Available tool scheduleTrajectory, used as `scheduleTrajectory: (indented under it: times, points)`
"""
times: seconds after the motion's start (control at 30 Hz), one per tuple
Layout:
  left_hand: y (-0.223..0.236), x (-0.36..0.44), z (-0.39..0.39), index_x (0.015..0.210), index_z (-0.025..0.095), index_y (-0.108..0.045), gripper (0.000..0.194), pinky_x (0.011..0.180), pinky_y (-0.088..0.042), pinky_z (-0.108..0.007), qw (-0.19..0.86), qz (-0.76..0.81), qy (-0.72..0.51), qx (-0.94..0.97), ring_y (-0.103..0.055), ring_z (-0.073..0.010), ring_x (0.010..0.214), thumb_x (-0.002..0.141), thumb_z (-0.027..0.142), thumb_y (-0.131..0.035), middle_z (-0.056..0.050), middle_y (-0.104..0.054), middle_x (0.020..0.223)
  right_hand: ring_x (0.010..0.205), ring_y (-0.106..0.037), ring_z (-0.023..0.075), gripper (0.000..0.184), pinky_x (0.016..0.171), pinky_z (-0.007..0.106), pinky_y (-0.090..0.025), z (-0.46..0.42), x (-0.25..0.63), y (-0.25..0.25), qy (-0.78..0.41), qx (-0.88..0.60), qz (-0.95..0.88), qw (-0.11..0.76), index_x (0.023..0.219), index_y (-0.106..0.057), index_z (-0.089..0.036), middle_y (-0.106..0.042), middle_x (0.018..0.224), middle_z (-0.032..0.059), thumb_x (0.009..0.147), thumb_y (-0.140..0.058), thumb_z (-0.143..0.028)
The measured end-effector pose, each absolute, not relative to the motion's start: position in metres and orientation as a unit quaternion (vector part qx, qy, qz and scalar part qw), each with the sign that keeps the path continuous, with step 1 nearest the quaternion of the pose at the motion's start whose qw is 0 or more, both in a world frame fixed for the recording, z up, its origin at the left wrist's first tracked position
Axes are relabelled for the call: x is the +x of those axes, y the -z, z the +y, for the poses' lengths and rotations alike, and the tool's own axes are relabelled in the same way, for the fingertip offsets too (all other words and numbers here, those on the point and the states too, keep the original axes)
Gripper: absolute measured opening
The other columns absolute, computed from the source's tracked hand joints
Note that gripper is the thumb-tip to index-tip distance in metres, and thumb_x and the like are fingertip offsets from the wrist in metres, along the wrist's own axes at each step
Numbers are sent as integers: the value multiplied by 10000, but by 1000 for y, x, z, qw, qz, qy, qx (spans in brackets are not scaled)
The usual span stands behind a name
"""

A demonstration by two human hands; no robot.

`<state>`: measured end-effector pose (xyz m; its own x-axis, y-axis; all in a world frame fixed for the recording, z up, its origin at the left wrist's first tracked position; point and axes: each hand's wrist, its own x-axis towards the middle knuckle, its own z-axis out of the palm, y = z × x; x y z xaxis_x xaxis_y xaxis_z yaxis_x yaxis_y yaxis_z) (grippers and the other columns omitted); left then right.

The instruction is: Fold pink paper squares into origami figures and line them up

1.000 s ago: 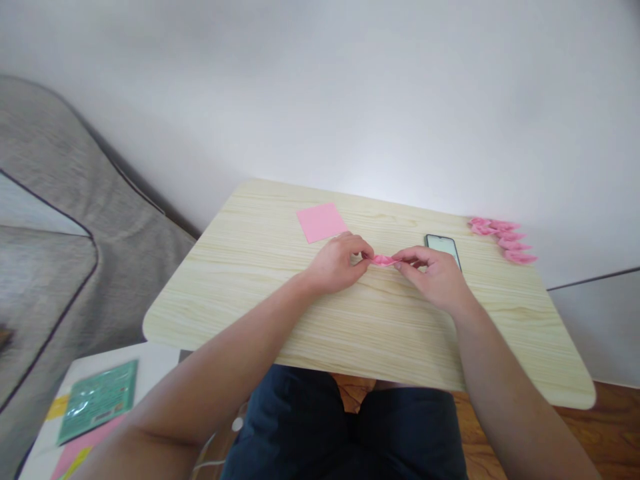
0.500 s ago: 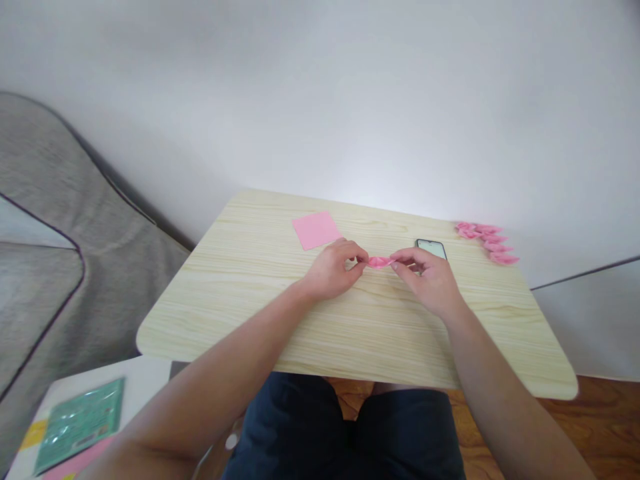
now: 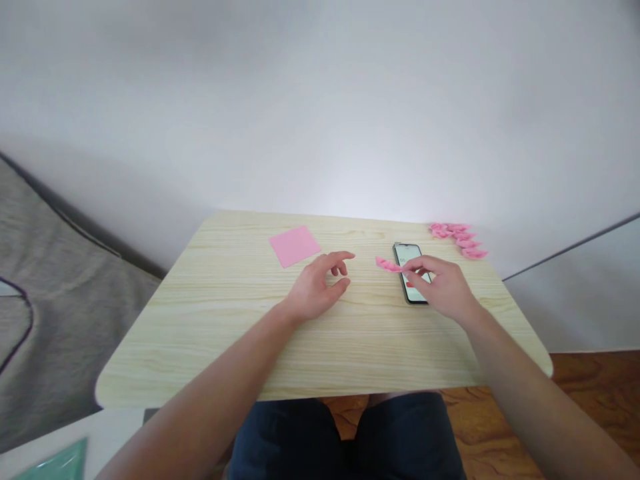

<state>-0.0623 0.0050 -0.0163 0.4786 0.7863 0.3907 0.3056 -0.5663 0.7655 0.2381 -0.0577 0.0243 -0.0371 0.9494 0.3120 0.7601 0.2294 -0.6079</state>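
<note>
My right hand (image 3: 440, 285) pinches one end of a pink folded paper piece (image 3: 387, 265), slim and wavy, and holds it over the left edge of a phone (image 3: 407, 252). The phone lies face up with its screen lit, partly covered by my fingers. My left hand (image 3: 320, 285) is empty above the table, its thumb and fingers apart. Just beyond it lies a flat square sheet of pink paper (image 3: 295, 246). Several similar folded pink paper pieces (image 3: 465, 243) sit in a cluster at the table's far right corner.
The pale wood-grain table (image 3: 200, 327) stands against a white wall (image 3: 320, 120). Grey fabric (image 3: 75, 300) hangs or rests at the left. At the lower left, a green packet (image 3: 57, 463) lies on a white surface (image 3: 110, 430).
My left hand has let go of the folded paper piece and opened, drawing away to the left. My right hand keeps hold of it, now over the phone. The view has shifted.
</note>
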Motion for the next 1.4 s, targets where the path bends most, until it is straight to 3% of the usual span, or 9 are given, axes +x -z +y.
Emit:
scheduleTrajectory:
  times: [0.23,0.43,0.6,1.0,1.23,1.4]
  points:
    - [20,-63,7,1201,250,-687,291,886,-536,-367,305,354,-343,815,-652,-201,981,912,242,-648,-52,-695,1028,1052,-702,303,248,900,465,-540,-21,380,-32,69,-634,-739,217,1045,-780,-275,-793,1100,53,964,-553,-335]
    - [17,-62,8,1161,244,-693,240,911,-547,-385,286,369,-315,827,-663,-215,1001,928,256,-639,-56,-699,1029,1117,-673,273,299,1012,439,-493,4,425,-22,72,-571,-806,141,1086,-787,-268,-778,1160,56,982,-507,-274]
    - [18,-62,8,1151,242,-690,223,919,-551,-406,268,379,-304,832,-664,-226,1005,940,274,-627,-65,-699,1035,1135,-644,283,292,926,398,-519,15,439,-16,87,-583,-797,129,1132,-796,-253,-718,1231,108,947,-578,-309]
    - [17,-62,9,1149,269,-687,213,907,-541,-400,262,375,-294,839,-649,-227,1011,942,278,-640,-48,-693,1049,1054,-648,269,280,893,379,-515,18,454,-10,83,-612,-770,162,1097,-810,-256,-711,1145,95,951,-577,-310]
    - [18,-63,10,1155,256,-680,213,913,-541,-403,263,374,-295,839,-648,-230,1019,948,286,-640,-61,-689,1062,1086,-655,283,278,964,407,-518,13,447,-10,92,-625,-747,208,1102,-810,-246,-741,1146,94,933,-635,-380]
    - [19,-63,10,1158,254,-684,218,910,-545,-402,267,375,-293,838,-649,-230,1016,947,284,-638,-64,-693,1061,1193,-619,297,330,1040,441,-470,7,423,-9,120,-612,-762,175,1179,-797,-308,-722,1288,71,953,-632,-482]
